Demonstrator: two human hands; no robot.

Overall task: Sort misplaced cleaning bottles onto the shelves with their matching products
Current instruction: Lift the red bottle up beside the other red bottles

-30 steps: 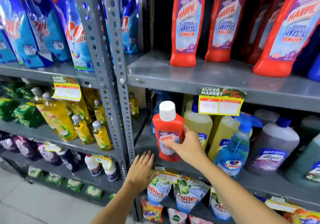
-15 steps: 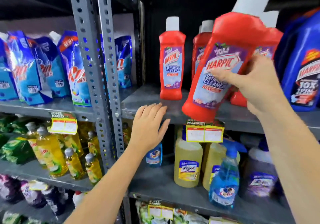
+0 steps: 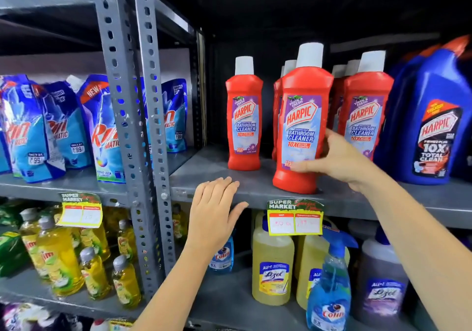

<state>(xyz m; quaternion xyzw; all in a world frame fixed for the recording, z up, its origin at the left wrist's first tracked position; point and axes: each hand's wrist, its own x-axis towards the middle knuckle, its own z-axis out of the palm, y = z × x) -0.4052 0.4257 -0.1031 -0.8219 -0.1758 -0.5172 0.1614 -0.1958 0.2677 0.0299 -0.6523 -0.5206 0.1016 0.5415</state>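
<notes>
The grey metal shelf (image 3: 212,174) carries a red Harpic bottle (image 3: 301,126) with a white cap and purple label, upright at the front edge among matching red bottles (image 3: 244,116). The right hand (image 3: 337,162) grips its lower side. The left hand (image 3: 214,213) lies flat, fingers spread, on the shelf edge.

Red bottle (image 3: 301,126), white cap, purple label; perhaps floral.

Right hand (image 3: 339,159) curled in grip; left hand (image 3: 214,218) flat, fingers extended.

Grey shelf (image 3: 209,174) bearing red bottles (image 3: 244,123)
</notes>
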